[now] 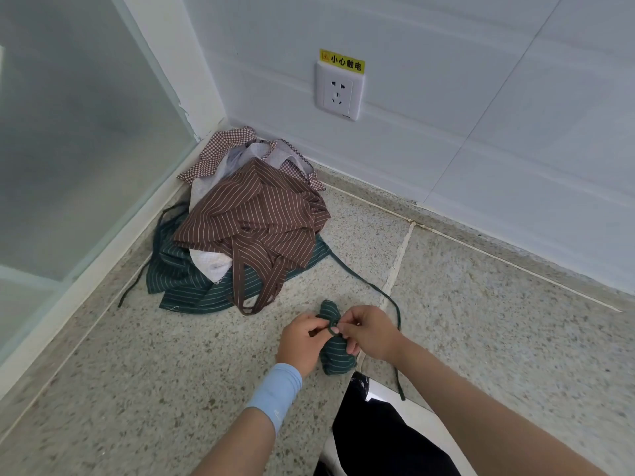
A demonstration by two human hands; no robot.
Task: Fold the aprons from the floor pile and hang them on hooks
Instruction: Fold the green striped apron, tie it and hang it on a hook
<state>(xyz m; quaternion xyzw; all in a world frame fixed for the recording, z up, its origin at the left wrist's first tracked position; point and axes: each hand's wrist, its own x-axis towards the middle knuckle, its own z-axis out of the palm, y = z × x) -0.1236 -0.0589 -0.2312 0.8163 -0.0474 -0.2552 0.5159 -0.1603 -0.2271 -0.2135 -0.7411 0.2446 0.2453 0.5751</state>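
Observation:
A pile of aprons lies in the floor corner: a brown striped apron (256, 211) on top, a green striped apron (182, 280) beneath, and a checked apron (220, 149) at the back. In front of the pile, a rolled-up green striped apron bundle (335, 353) is held between both hands. My left hand (300, 338) grips the bundle's left side. My right hand (369, 333) pinches its dark green strap (395, 304), which loops around the bundle's middle and trails off to the right.
A wall socket (338, 94) with a yellow warning label sits on the tiled wall above the pile. A frosted glass panel (68, 149) borders the left. Speckled stone floor (498, 321) spreads around. My dark trouser leg and a white shoe (378, 424) are below the hands.

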